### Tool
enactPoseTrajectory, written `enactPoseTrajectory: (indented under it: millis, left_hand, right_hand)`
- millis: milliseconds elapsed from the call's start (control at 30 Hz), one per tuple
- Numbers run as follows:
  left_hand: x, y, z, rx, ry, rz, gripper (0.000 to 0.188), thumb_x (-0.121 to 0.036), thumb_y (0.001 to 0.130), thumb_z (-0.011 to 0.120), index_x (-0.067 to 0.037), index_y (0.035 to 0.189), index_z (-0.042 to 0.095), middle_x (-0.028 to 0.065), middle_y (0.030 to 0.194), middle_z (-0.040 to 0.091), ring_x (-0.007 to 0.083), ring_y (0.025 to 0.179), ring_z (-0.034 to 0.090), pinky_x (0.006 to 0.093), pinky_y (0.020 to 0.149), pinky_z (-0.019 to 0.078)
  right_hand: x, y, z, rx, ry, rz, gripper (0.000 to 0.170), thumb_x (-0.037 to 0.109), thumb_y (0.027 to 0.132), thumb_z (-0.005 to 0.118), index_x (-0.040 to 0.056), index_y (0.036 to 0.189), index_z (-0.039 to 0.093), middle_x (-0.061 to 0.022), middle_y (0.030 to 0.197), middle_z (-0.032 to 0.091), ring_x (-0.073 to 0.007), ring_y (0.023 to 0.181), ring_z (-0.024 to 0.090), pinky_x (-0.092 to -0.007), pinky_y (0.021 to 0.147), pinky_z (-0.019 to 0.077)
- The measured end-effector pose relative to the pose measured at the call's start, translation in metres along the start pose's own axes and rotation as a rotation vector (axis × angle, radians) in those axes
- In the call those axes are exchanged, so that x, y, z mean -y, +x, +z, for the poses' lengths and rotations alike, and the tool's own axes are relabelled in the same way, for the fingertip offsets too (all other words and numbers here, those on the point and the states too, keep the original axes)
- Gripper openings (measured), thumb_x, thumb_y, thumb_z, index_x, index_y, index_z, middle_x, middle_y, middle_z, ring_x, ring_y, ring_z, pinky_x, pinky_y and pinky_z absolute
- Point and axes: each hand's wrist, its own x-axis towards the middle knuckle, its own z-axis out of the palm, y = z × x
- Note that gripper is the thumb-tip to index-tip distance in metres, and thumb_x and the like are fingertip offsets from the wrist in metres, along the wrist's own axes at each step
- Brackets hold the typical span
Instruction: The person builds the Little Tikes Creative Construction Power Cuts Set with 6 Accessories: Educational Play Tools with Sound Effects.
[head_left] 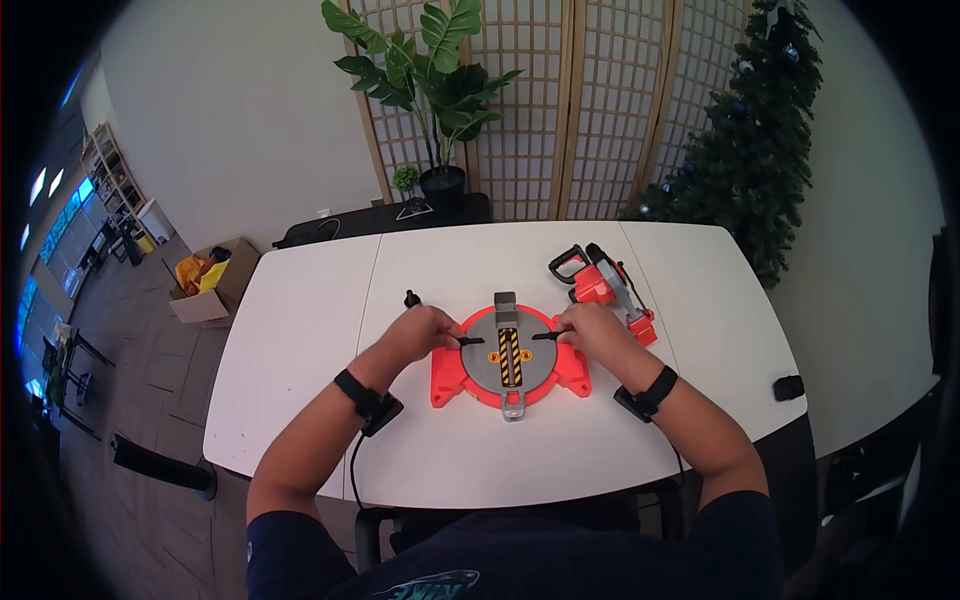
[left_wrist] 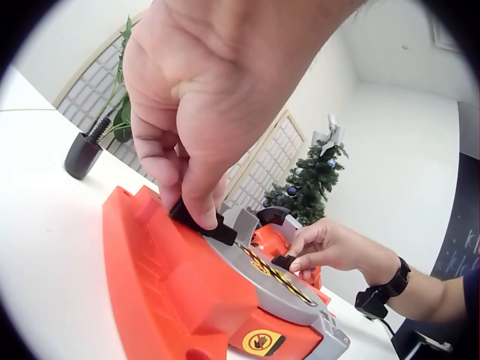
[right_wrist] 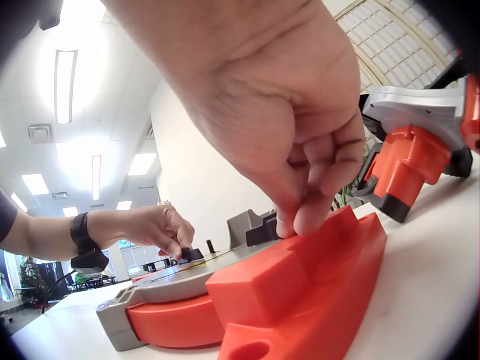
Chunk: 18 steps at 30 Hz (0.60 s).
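Note:
A round grey turntable (head_left: 483,375) in an orange base (head_left: 447,378) lies on the white table, with a yellow-and-black striped strip down its middle. My left hand (head_left: 413,338) pinches a black clip (left_wrist: 196,222) at the turntable's left edge, thumb against fingers. At the right edge my right hand (head_left: 600,336) pinches a second black clip (right_wrist: 262,229) between thumb and fingertips. Both clips point inward toward the strip.
An orange and grey toy saw (head_left: 597,285) lies behind my right hand. A small black peg-like part (head_left: 412,299) stands behind my left hand. A black object (head_left: 788,388) sits at the table's right edge.

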Motion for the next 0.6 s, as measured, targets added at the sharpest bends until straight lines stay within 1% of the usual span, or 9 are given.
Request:
enactPoseTrajectory:
  millis: [167, 267, 333, 367, 433, 467, 533, 567, 600]
  left_hand:
    - [-0.001, -0.006, 0.004, -0.038, 0.009, 0.043, 0.02, -0.012, 0.083, 0.078, -0.005, 0.102, 0.076, 0.0114, 0.098, 0.073, 0.0246, 0.09, 0.069, 0.0347, 0.083, 0.055]
    - [-0.004, -0.012, 0.009, -0.093, 0.023, 0.063, 0.022, -0.011, 0.083, 0.077, -0.005, 0.103, 0.075, 0.0116, 0.099, 0.072, 0.0249, 0.09, 0.069, 0.0348, 0.083, 0.0551]
    - [-0.012, -0.019, 0.008, -0.106, 0.135, 0.128, 0.023, 0.001, 0.083, 0.069, -0.004, 0.105, 0.073, 0.0127, 0.102, 0.071, 0.0261, 0.093, 0.068, 0.0353, 0.084, 0.0552]
    - [-0.014, -0.021, 0.007, -0.106, 0.137, 0.129, 0.023, 0.001, 0.083, 0.069, -0.004, 0.105, 0.073, 0.0127, 0.102, 0.071, 0.0261, 0.093, 0.068, 0.0353, 0.084, 0.0552]
    - [-0.015, -0.023, 0.007, -0.102, 0.082, 0.163, 0.035, 0.01, 0.079, 0.054, -0.003, 0.106, 0.072, 0.0144, 0.104, 0.07, 0.0286, 0.095, 0.068, 0.0363, 0.085, 0.0552]
    - [-0.014, -0.025, 0.009, -0.102, 0.082, 0.164, 0.035, 0.01, 0.079, 0.054, -0.003, 0.106, 0.072, 0.0144, 0.104, 0.07, 0.0286, 0.095, 0.068, 0.0363, 0.085, 0.0552]
    - [-0.012, -0.027, 0.011, -0.179, -0.175, 0.124, 0.037, 0.013, 0.075, 0.045, 0.0, 0.1, 0.069, 0.0155, 0.101, 0.07, 0.0311, 0.096, 0.067, 0.0375, 0.086, 0.0547]
    - [-0.012, -0.028, 0.01, -0.179, -0.175, 0.124, 0.037, 0.013, 0.075, 0.045, 0.0, 0.1, 0.069, 0.0155, 0.101, 0.07, 0.0311, 0.096, 0.067, 0.0375, 0.086, 0.0547]
    - [-0.014, -0.03, 0.007, -0.215, -0.135, 0.119, 0.031, 0.013, 0.076, 0.044, 0.0, 0.094, 0.067, 0.0149, 0.099, 0.069, 0.0319, 0.093, 0.067, 0.0376, 0.084, 0.0542]
  right_hand:
    - [-0.005, -0.002, 0.004, -0.023, 0.003, -0.026, 0.012, 0.005, 0.077, 0.075, 0.0004, 0.088, 0.072, -0.0146, 0.088, 0.07, -0.0326, 0.082, 0.068, -0.0409, 0.072, 0.0535]
    - [-0.011, -0.001, 0.007, -0.008, -0.033, -0.049, 0.013, 0.008, 0.08, 0.074, 0.0016, 0.091, 0.072, -0.0137, 0.091, 0.068, -0.0324, 0.087, 0.067, -0.0409, 0.075, 0.0531]
    - [-0.015, -0.001, 0.008, 0.028, -0.052, -0.083, 0.015, 0.01, 0.083, 0.072, 0.004, 0.097, 0.073, -0.0124, 0.096, 0.067, -0.0319, 0.09, 0.066, -0.0407, 0.078, 0.0525]
    - [-0.017, -0.003, 0.007, 0.026, -0.051, -0.083, 0.015, 0.01, 0.083, 0.072, 0.004, 0.097, 0.073, -0.0124, 0.096, 0.067, -0.0319, 0.09, 0.066, -0.0407, 0.078, 0.0525]
    - [-0.014, -0.007, 0.001, 0.038, -0.151, -0.135, 0.021, 0.014, 0.086, 0.071, 0.0066, 0.105, 0.071, -0.0114, 0.099, 0.065, -0.0306, 0.092, 0.064, -0.0406, 0.079, 0.0523]
    - [-0.012, -0.008, -0.003, 0.038, -0.151, -0.135, 0.021, 0.014, 0.086, 0.071, 0.0066, 0.105, 0.071, -0.0114, 0.099, 0.065, -0.0306, 0.092, 0.064, -0.0406, 0.079, 0.0523]
    - [-0.003, -0.009, -0.019, -0.069, 0.039, -0.088, 0.028, 0.017, 0.085, 0.072, 0.009, 0.112, 0.069, -0.009, 0.102, 0.065, -0.0299, 0.096, 0.063, -0.0409, 0.085, 0.0509]
    - [-0.003, -0.007, -0.026, -0.069, 0.039, -0.088, 0.028, 0.017, 0.085, 0.072, 0.009, 0.112, 0.069, -0.009, 0.102, 0.065, -0.0299, 0.096, 0.063, -0.0409, 0.085, 0.0509]
    - [-0.007, -0.004, -0.035, -0.18, -0.042, -0.102, 0.035, 0.018, 0.085, 0.073, 0.0087, 0.117, 0.065, -0.0093, 0.107, 0.063, -0.0303, 0.102, 0.062, -0.0413, 0.088, 0.0494]
